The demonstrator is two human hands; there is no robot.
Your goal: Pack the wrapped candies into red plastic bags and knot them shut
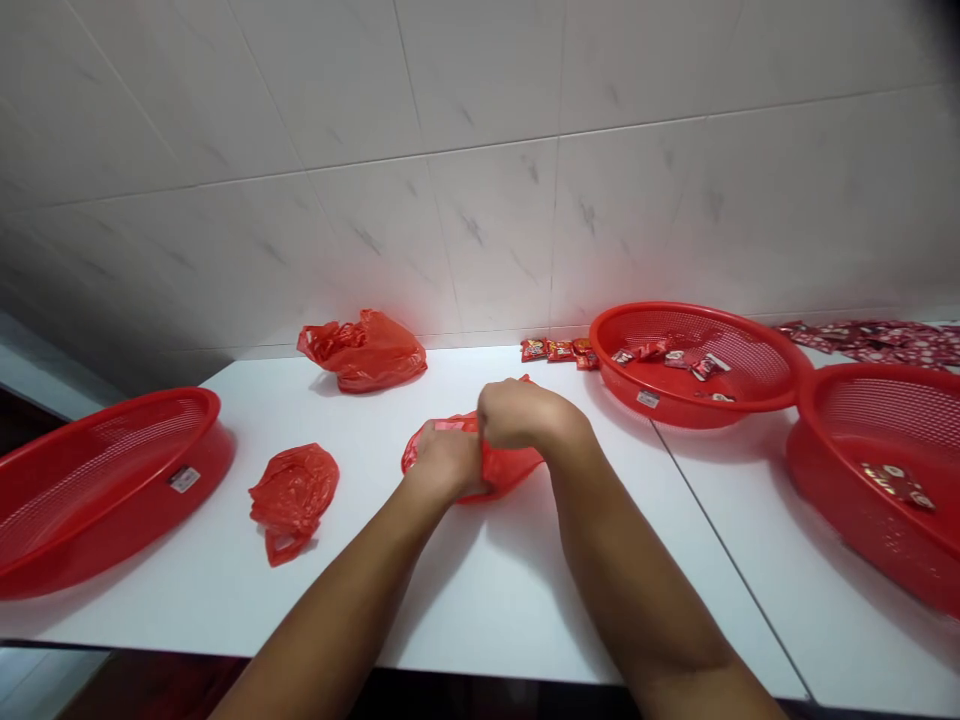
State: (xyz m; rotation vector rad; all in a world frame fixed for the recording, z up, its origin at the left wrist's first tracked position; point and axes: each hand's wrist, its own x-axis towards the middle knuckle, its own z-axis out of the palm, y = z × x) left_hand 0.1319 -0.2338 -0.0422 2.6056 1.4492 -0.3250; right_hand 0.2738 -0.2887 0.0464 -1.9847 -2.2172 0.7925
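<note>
A red plastic bag (512,466) lies on the white table between my hands. My left hand (450,462) is closed on the bag's near left part, its fingertips hidden in the plastic. Curled over the bag's far side, my right hand (517,412) grips it with fingers pointing down; what its fingertips pinch is partly hidden. Something pinkish shows through the bag at its left, too unclear to name. A crumpled red plastic bag (295,497) rests flat to the left. Farther back, a fuller red plastic bag (381,355) sits near the wall.
A large red basket (112,490) stands at the left edge. At the right, one red basket (697,405) holds several small wrapped packets, and another basket (847,480) holds a few. Small red packets (559,350) lie by the tiled wall, with a pile of packets (892,342) at far right.
</note>
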